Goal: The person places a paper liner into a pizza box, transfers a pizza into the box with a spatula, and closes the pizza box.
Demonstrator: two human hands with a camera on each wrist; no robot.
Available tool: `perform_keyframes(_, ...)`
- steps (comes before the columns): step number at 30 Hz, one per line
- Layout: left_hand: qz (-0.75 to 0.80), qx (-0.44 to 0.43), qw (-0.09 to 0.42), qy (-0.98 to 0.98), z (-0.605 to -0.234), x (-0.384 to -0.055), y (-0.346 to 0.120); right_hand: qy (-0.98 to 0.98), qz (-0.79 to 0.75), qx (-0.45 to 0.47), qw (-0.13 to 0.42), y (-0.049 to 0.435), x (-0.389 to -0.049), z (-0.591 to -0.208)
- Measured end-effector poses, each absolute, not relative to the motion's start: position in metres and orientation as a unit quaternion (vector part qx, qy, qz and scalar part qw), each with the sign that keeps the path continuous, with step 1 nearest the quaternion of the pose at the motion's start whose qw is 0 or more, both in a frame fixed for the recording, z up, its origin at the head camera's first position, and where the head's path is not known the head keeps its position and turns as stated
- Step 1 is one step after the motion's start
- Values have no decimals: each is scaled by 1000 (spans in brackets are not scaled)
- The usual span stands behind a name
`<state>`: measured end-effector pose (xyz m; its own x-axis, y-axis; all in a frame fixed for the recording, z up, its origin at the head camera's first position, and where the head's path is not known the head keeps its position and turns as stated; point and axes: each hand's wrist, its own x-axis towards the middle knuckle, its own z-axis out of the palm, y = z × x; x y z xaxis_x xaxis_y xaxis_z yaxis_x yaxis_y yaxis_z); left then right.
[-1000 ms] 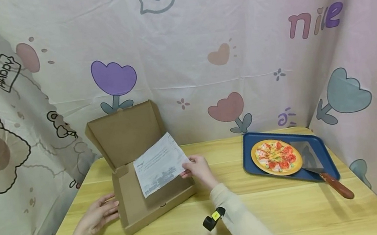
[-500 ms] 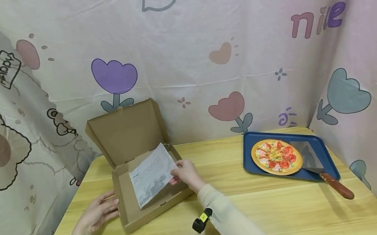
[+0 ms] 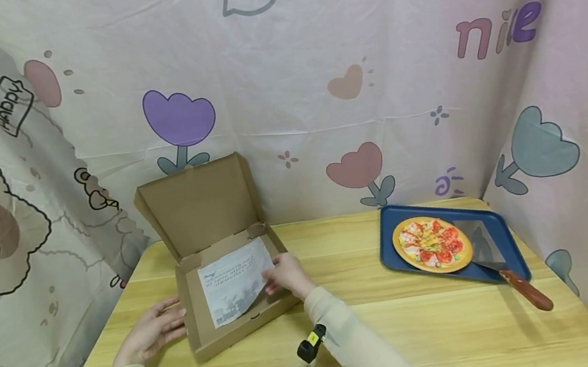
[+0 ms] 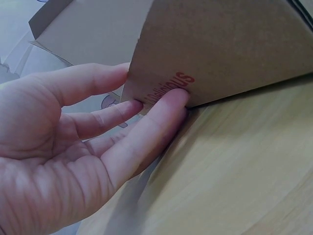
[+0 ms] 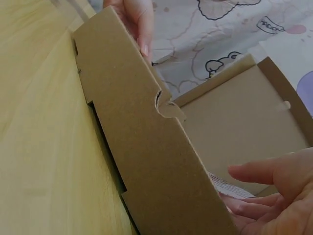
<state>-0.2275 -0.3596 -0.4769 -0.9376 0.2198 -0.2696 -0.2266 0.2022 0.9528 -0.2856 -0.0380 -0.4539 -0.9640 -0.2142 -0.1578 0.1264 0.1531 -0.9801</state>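
An open cardboard pizza box (image 3: pixel 226 339) stands left of centre, its lid (image 3: pixel 201 213) tilted back. Inside it lies a white printed paper sheet (image 3: pixel 234 281), mostly flat, its right side bent up at my right hand (image 3: pixel 287 276). In the right wrist view that hand's thumb (image 5: pixel 249 171) is raised off the sheet (image 5: pixel 227 187), and the other fingers are low beside it, partly hidden by the box wall. My left hand (image 3: pixel 147 332) touches the box's left side with extended fingers; the left wrist view has its thumb (image 4: pixel 168 105) against a wall with red lettering.
To the right lies a blue tray (image 3: pixel 397 266) with a pizza (image 3: pixel 433 245) on it. A spatula (image 3: pixel 523 289) with a wooden handle rests across the tray, its handle jutting past the rim. A printed curtain (image 3: pixel 279 84) hangs behind the wooden table (image 3: pixel 436 333).
My right hand has moved left and slightly down with the sheet, which has sunk from a raised tilt to nearly flat inside the box. The left hand has stayed at the box's side.
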Motion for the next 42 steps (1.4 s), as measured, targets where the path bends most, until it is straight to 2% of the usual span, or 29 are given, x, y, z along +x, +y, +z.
perform_keyframes(23,634,1,180,752,-476,-229,-359,828,-553,-62,73,-7,-277,-446)
perform_keyframes(42,633,-4,178,754,-481,-230,-362,790,-603,-81,81,16,-273,-443)
